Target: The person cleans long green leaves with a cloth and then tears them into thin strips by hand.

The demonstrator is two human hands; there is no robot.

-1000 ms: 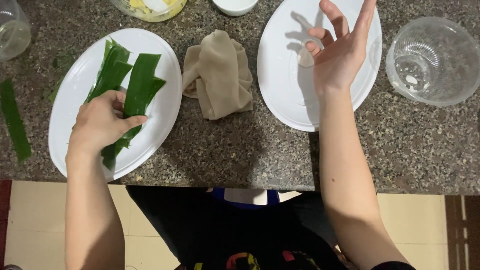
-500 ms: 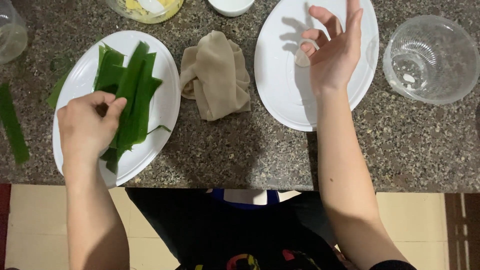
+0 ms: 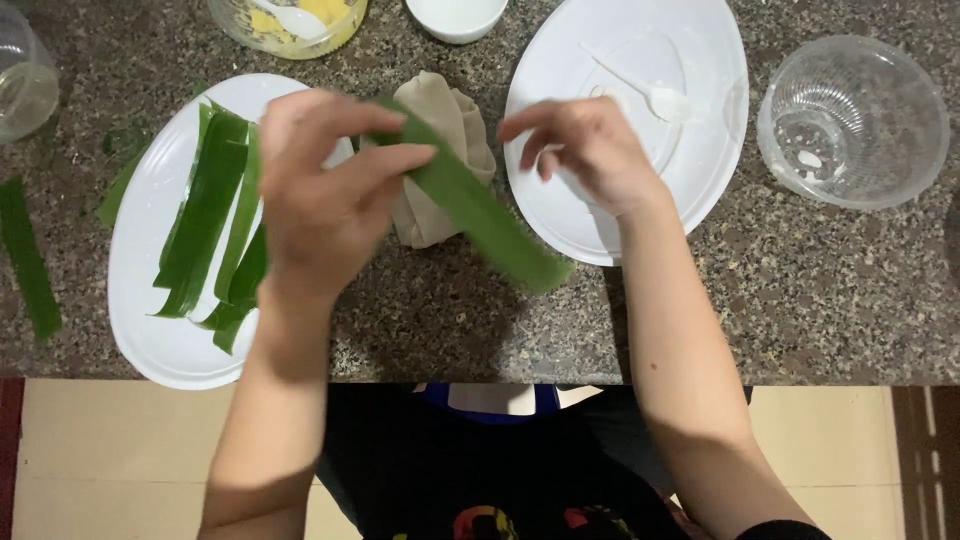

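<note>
— Lifted off the left plate [image 3: 150, 330] since a moment ago: one green leaf strip [image 3: 480, 215], now above the tabletop [image 3: 800, 300].

— Which of the hands has it?

— Left hand [image 3: 320, 195] pinches its upper end over the beige cloth [image 3: 440, 130]. Right hand [image 3: 590, 150] hovers beside, fingers curled, grasping nothing, over the right plate [image 3: 700, 130].
</note>
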